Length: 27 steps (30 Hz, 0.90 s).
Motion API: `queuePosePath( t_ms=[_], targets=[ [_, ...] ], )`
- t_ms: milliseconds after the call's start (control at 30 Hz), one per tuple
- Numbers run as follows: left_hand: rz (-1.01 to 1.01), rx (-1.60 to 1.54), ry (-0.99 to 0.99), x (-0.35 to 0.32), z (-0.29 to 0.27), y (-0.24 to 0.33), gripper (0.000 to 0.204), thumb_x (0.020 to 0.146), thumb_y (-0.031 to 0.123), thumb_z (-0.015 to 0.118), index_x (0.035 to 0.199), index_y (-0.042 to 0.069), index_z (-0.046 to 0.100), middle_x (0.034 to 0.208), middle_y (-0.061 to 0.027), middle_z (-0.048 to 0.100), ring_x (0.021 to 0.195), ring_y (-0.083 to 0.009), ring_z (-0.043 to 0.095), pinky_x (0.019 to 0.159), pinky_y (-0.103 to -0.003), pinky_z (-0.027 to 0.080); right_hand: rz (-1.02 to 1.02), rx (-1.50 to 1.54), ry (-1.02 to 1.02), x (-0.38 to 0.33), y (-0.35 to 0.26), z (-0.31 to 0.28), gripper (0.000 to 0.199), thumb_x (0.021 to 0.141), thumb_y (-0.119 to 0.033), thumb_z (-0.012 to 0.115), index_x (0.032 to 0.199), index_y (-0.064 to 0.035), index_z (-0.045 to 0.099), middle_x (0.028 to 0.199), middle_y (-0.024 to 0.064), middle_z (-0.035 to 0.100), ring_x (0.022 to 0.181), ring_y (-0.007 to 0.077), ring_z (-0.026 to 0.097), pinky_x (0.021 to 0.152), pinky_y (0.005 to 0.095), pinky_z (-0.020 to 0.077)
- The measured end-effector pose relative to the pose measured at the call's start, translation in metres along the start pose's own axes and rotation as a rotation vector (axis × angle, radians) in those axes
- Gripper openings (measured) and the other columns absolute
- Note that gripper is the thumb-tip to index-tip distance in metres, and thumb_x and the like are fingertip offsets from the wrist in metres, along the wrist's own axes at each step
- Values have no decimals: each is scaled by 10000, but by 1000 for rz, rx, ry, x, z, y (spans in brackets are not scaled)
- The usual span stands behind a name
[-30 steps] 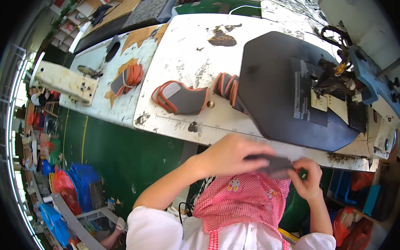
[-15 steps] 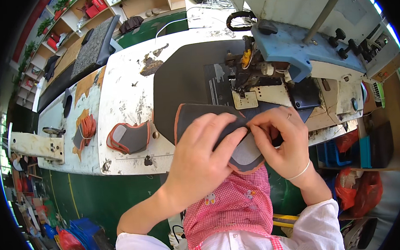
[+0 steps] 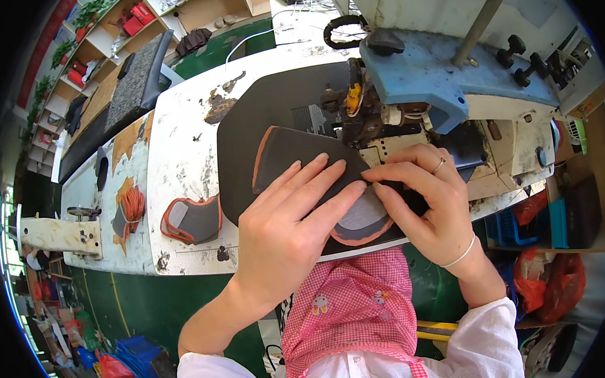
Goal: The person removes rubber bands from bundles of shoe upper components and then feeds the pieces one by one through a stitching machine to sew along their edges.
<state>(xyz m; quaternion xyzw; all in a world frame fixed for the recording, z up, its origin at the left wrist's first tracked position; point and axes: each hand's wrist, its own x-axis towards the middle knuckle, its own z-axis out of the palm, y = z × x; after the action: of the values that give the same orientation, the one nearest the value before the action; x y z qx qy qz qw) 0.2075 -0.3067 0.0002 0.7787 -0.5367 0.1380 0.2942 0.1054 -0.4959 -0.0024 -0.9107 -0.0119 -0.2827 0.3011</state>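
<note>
A dark grey shoe upper [image 3: 294,147] with orange-red edging and a light grey patch lies across the sewing machine's dark bed plate, just in front of the needle area. My left hand [image 3: 287,223] rests flat on it, fingers stretched out and slightly apart. On the right, my right hand [image 3: 421,197] pinches the upper's edge between thumb and forefinger, close to my left fingertips. The material right at the pinch is partly hidden by the fingers. Behind my hands stands the sewing machine head [image 3: 412,69], blue and white, with its presser foot area partly covered.
Left on the worn white table [image 3: 186,147] lies another orange-edged grey upper [image 3: 192,219]. Further left sits a bundle of orange-edged pieces [image 3: 131,208]. A second white machine arm [image 3: 60,233] is at the far left. Red bags [image 3: 556,286] and a blue basket [image 3: 510,228] are at right.
Both hands and the upper have moved forward, nearer the needle area, and the upper now lies flatter on the bed. My left fingers have straightened out over it.
</note>
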Motion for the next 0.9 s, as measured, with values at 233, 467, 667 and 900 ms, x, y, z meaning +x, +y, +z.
queuePosePath(
  t_ms=[233,467,667,900],
  targets=[
    [-17,12,-27,1,1,-1,462,699,-45,661,1120,109,773,1183,-136,727,1184,-331,675,1023,-464,536,-96,-69,27,-2,5,4,209,783,-47,758,988,-92,759,1062,17,734,925,236,627,818,367,451],
    [-2,4,-66,7,-2,-6,465,720,-50,657,1146,104,763,1216,-137,713,1218,-338,652,1048,-467,521,-113,-92,25,-6,10,-3,237,776,-42,764,1008,-94,773,1072,13,748,921,236,625,834,372,459],
    [33,-54,-169,11,-13,-20,469,740,-18,671,1180,121,755,1285,-152,684,1265,-357,618,1087,-477,485,-96,-35,11,-17,18,-11,260,753,-34,771,1006,-95,771,1089,22,748,938,252,638,837,375,478],
    [94,-84,-194,17,-14,-34,449,749,-7,671,1167,127,764,1310,-153,674,1286,-374,600,1108,-480,465,-159,-62,35,-20,23,-10,284,735,-21,777,1006,-106,770,1094,12,748,926,255,641,808,370,490]
  ],
)
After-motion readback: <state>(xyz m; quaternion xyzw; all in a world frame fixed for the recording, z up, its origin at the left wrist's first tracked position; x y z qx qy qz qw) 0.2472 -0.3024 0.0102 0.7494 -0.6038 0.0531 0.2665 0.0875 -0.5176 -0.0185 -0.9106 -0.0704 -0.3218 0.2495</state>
